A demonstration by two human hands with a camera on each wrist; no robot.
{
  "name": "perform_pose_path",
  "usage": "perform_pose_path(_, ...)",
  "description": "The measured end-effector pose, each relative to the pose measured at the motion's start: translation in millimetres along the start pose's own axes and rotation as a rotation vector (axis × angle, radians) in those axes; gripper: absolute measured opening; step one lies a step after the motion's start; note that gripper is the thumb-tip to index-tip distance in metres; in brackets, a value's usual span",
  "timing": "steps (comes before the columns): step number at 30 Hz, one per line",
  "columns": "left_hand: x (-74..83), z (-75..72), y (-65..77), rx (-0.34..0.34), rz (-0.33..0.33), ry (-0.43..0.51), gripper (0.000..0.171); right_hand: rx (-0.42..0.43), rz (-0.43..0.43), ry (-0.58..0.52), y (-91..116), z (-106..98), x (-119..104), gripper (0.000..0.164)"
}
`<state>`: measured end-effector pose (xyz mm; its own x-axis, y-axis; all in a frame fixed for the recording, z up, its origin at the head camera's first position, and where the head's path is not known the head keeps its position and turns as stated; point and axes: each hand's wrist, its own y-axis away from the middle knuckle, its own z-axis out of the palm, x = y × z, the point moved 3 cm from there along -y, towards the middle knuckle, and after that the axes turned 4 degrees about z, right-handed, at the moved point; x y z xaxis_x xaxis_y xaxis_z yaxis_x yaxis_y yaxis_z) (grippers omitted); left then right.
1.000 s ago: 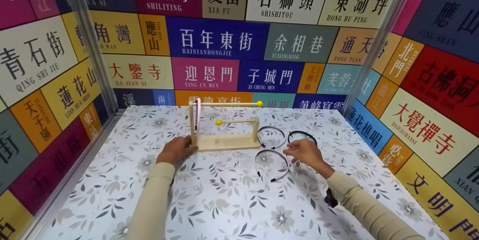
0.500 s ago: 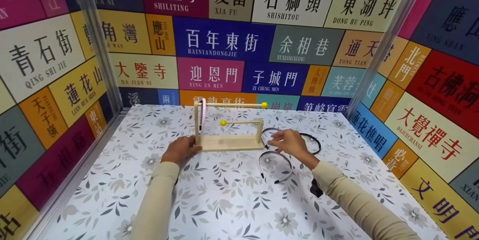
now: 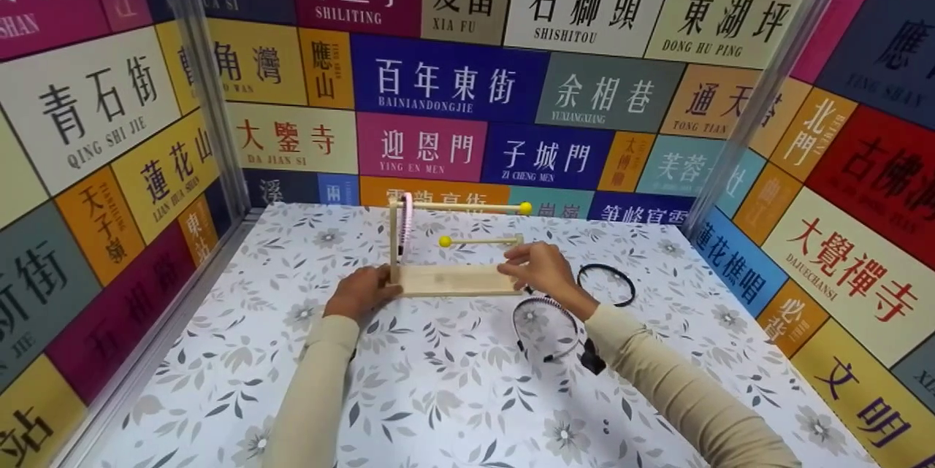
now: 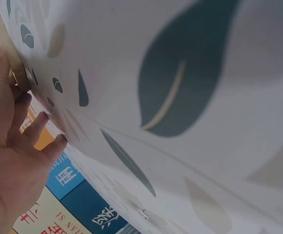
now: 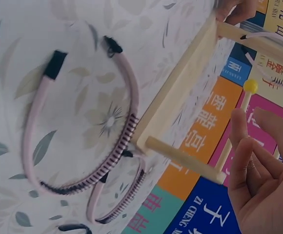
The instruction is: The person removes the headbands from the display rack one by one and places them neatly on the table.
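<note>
A wooden rack (image 3: 456, 280) stands on the table, with a tall post at its left end and a short one at its right. My left hand (image 3: 361, 291) grips the base's left end; in the left wrist view its fingers touch the wooden edge (image 4: 18, 73). A pink toothed headband (image 3: 407, 223) hangs on the upper rod beside the tall post. My right hand (image 3: 544, 274) is by the short post, fingers loosely bent and holding nothing in the right wrist view. A pale pink headband (image 5: 134, 87) lies below it, with another pink one (image 5: 93, 202) partly behind.
A black headband (image 3: 632, 285) lies to the right of my right hand. Yellow balls cap the upper rod (image 3: 467, 206) and lower rod (image 3: 482, 241), which point opposite ways. Sign-covered walls (image 3: 438, 77) stand around the flowered table (image 3: 453, 380).
My right hand has moved left from near the black headband, over the pink headbands, to the rack's short post. My left hand has stayed at the rack's left end.
</note>
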<state>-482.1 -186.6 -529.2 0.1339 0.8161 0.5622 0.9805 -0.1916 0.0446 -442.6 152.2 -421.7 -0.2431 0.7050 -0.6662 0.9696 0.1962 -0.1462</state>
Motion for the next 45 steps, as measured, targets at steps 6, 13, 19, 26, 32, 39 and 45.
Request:
perform_pose_path(6, 7.2, -3.0, 8.6, 0.002, -0.004, 0.008, 0.042, -0.016, -0.033, -0.034, -7.6, 16.3, -20.9, 0.037)
perform_pose_path(13, 12.0, -5.9, 14.9, 0.025, 0.023, 0.027, 0.036, -0.023, -0.105, -0.073, -17.4, 36.0, -54.2, 0.038)
perform_pose_path(19, 7.3, -6.0, 10.0, 0.035, 0.026, 0.020, 0.037, -0.040, -0.156, -0.101, -24.5, 54.0, -77.2, 0.040)
perform_pose_path(26, 5.2, -3.9, 4.1, 0.033, 0.024, -0.002, 0.036, -0.025, -0.158, -0.118, -33.8, 71.3, -89.1, 0.039)
perform_pose_path(32, 2.0, -1.5, -3.5, 0.042, 0.026, -0.029, 0.034, -0.004, -0.164, -0.075, -39.4, 79.2, -99.1, 0.039)
perform_pose_path(39, 0.6, -1.3, -4.0, 0.041, -0.004, -0.008, 0.036, -0.009, -0.178, -0.064, -42.0, 85.3, -110.1, 0.041)
perform_pose_path(45, -2.7, 0.8, -7.3, 0.039, -0.024, -0.014, 0.037, 0.032, -0.184, -0.024, -43.0, 91.2, -115.2, 0.039)
